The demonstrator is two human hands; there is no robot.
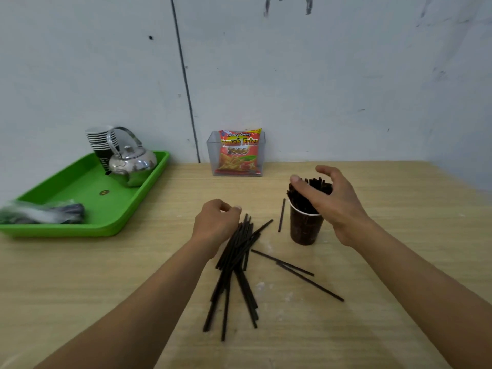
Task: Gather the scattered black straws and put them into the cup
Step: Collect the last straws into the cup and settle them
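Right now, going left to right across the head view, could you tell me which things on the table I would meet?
Kettle → snack packet → lone straw → cup. The hands and the straw pile overlap these, so I have left them out.

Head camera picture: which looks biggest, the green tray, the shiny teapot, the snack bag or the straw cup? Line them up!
1. Green tray, by far.
2. Shiny teapot.
3. Snack bag and straw cup look alike; the cup is nearer and partly behind the right hand, so I won't rank them.
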